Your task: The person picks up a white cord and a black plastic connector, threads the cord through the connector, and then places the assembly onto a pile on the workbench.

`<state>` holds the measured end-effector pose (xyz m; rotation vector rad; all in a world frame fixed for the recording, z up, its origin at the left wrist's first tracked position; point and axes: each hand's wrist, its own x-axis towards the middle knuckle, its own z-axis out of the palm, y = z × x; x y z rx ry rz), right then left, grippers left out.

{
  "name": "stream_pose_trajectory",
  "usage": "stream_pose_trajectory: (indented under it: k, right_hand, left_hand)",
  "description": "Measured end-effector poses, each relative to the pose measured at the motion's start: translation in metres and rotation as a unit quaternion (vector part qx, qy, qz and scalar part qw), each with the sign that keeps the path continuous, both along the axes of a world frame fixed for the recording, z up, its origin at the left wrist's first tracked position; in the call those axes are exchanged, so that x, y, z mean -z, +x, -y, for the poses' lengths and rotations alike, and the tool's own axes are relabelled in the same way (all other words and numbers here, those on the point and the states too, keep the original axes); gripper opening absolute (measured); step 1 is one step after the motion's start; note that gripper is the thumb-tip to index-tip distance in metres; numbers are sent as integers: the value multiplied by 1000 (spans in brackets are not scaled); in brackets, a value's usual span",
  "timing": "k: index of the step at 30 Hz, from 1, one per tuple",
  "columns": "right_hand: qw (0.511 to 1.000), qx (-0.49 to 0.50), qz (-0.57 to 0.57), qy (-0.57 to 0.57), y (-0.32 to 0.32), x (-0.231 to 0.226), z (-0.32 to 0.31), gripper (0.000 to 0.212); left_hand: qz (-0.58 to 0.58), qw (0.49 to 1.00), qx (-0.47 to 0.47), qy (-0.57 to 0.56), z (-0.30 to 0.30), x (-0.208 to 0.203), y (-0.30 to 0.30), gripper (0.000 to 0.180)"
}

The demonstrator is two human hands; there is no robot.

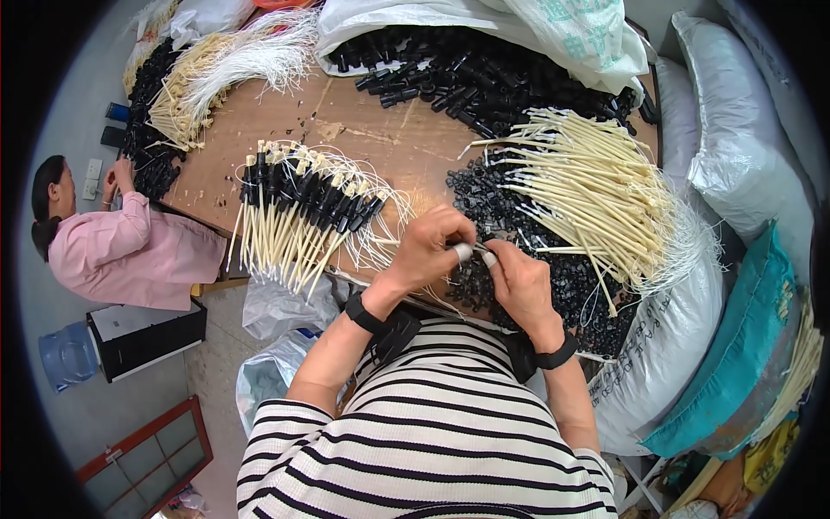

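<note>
My left hand (pixel 432 248) and my right hand (pixel 525 285) meet over the near edge of the table, fingers pinched close together. Between the fingertips is a small dark piece, too small and too covered to name. Right under and beyond the hands lies a heap of small black plastic parts (pixel 480 197). A bundle of thin cream tubes (pixel 596 186) with white strings rests on that heap, to the right of my right hand. Left of my left hand is a row of cream tubes with black sleeves (pixel 303 195) and looped white strings.
An open white woven sack (pixel 596 35) spills black plastic tubes (pixel 458 73) at the back of the brown table (pixel 346 108). More cream tubes with white strings (pixel 186 99) lie far left, near a person in pink (pixel 130 251). Full sacks (pixel 743 112) crowd the right side.
</note>
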<state>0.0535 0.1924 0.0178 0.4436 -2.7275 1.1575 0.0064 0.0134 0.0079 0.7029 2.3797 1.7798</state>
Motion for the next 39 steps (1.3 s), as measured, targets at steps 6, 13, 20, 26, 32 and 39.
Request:
stream_pose_trajectory:
  k: [6,13,20,26,32,39]
  right_hand:
    - [993,-1,15,-114,-1,0,2,20]
    - [976,106,124,-143,6,18,-9,14]
    - [955,166,148,-195,3,21,-19,13]
    - [930,181,215,-235,0,22,-23,8]
    - [924,179,224,-251,-2,25,-21,9]
    - [877,221,254,-343,-3,33,-22,14]
  left_hand:
    - [-137,990,23,22,5,9,-5,21]
    - [-75,985,-89,-129,6,23,-43,30]
    - [-107,958,-70,-255,18,55,-84,38]
    - [-77,954,-142,-252,31,48,-67,38]
    - [-176,948,-84,-251,23,47,-83,32]
    - [128,983,-92,-95,18,42,-70,14]
